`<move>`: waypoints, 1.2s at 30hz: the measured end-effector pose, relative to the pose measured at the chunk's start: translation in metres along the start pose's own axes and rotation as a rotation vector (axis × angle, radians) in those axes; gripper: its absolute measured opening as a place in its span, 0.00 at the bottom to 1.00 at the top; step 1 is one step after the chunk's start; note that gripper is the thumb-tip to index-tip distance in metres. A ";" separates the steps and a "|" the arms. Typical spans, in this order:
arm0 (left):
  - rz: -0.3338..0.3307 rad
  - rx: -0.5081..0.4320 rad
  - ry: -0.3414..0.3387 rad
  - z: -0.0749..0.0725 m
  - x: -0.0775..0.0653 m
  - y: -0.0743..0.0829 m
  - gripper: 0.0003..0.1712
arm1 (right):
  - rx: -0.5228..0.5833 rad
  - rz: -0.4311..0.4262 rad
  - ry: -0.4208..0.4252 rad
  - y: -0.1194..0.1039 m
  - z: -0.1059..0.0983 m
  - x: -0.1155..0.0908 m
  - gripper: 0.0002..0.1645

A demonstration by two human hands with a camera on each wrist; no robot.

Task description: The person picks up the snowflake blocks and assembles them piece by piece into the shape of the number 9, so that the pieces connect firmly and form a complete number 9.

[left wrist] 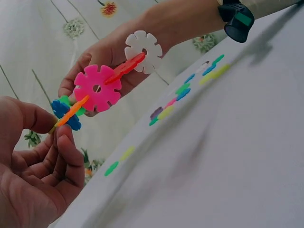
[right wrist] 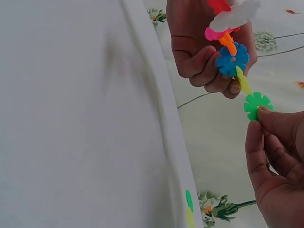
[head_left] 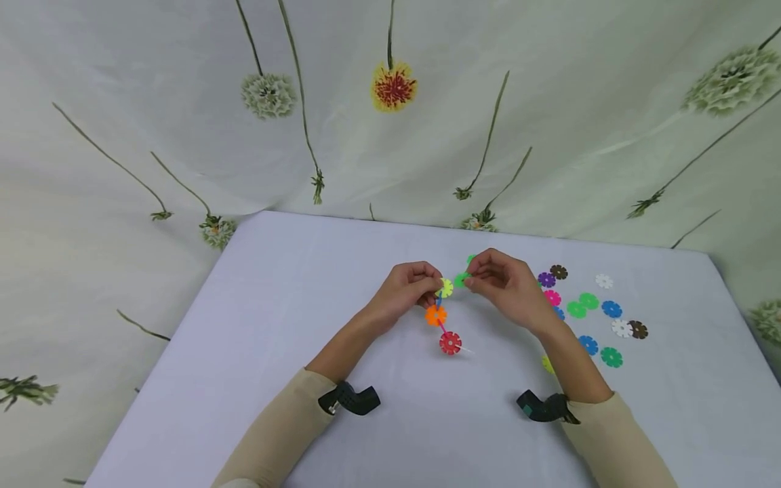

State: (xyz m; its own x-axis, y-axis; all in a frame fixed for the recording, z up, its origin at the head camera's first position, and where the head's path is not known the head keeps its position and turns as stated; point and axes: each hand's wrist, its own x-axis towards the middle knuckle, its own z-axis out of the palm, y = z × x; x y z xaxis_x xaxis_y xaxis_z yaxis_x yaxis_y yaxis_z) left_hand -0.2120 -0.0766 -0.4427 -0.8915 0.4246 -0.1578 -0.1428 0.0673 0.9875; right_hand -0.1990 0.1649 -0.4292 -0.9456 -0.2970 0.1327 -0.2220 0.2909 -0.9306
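My left hand (head_left: 405, 290) pinches the yellow snowflake disc (head_left: 447, 288) at the top of a chain of slotted plastic discs. Below it hang a blue disc (right wrist: 232, 60), an orange disc (head_left: 436, 316), a pink disc (left wrist: 97, 88), a red disc (head_left: 450, 343) and a white disc (left wrist: 144, 52), joined slot to slot. Between thumb and fingertips, my right hand (head_left: 509, 288) holds a green snowflake disc (right wrist: 257, 105). Its edge is right at the yellow disc's edge, and both hands are raised over the table.
Loose discs lie on the white-covered table (head_left: 256, 325), mostly to the right, among them a brown disc (head_left: 638, 330), a purple disc (head_left: 546, 279) and a blue disc (head_left: 612, 309). A flower-printed cloth (head_left: 342, 135) hangs behind the table. Each wrist wears a black camera mount (head_left: 360, 400).
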 end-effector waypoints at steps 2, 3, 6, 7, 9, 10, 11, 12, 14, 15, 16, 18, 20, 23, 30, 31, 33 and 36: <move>0.002 0.004 -0.004 0.000 0.000 0.000 0.10 | 0.019 -0.008 0.001 0.000 0.002 0.000 0.09; 0.001 0.006 -0.007 0.000 0.000 0.001 0.10 | 0.025 -0.008 -0.003 0.000 0.002 -0.001 0.09; -0.002 0.010 -0.014 0.000 0.000 0.000 0.11 | 0.029 -0.007 -0.010 0.002 0.003 -0.001 0.09; -0.003 0.011 -0.016 0.001 0.000 -0.001 0.11 | 0.030 -0.007 -0.013 0.002 0.003 -0.001 0.08; -0.005 0.012 -0.018 0.002 0.000 0.000 0.10 | 0.027 -0.010 -0.016 0.002 0.003 -0.002 0.08; -0.005 0.014 -0.019 0.002 0.000 0.000 0.10 | 0.027 -0.012 -0.016 0.002 0.002 -0.002 0.08; -0.003 0.019 -0.020 0.003 0.000 0.000 0.10 | 0.024 -0.015 -0.017 0.003 0.002 -0.003 0.08; -0.003 0.022 -0.022 0.003 0.000 0.001 0.09 | 0.024 -0.015 -0.018 0.003 0.002 -0.003 0.08; 0.002 0.030 -0.029 0.004 0.000 0.002 0.09 | 0.022 -0.013 -0.022 0.003 0.001 -0.003 0.08; 0.005 0.034 -0.033 0.005 0.000 0.002 0.09 | 0.024 -0.013 -0.024 0.003 0.001 -0.003 0.08; 0.010 0.038 -0.038 0.005 0.000 0.002 0.09 | 0.026 -0.012 -0.025 0.004 0.001 -0.003 0.08; 0.018 0.041 -0.047 0.005 -0.001 0.002 0.08 | 0.031 -0.010 -0.033 0.004 0.002 -0.003 0.08; 0.024 0.050 -0.058 0.004 -0.002 0.002 0.08 | 0.032 -0.011 -0.041 0.005 0.004 -0.003 0.08; 0.031 0.070 -0.072 0.002 -0.003 0.001 0.08 | 0.005 -0.024 -0.048 0.006 0.007 -0.003 0.08; 0.045 0.081 -0.080 -0.002 0.000 0.001 0.09 | -0.051 -0.076 -0.057 -0.003 0.001 -0.002 0.10; 0.045 0.079 -0.073 -0.003 0.000 0.002 0.09 | -0.059 -0.079 -0.071 -0.003 -0.002 -0.001 0.11; 0.042 0.070 -0.052 -0.003 0.000 0.003 0.09 | -0.084 -0.064 -0.094 -0.002 -0.009 0.001 0.15; 0.034 0.048 -0.026 -0.002 0.000 0.004 0.08 | -0.174 -0.005 -0.099 0.004 -0.022 0.004 0.19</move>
State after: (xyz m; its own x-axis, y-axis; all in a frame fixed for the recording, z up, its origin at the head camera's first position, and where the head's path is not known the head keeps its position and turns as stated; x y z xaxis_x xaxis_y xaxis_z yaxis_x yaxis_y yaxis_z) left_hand -0.2136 -0.0784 -0.4389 -0.8837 0.4510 -0.1247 -0.0914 0.0951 0.9913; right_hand -0.2086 0.1847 -0.4251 -0.9183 -0.3843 0.0946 -0.2723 0.4400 -0.8557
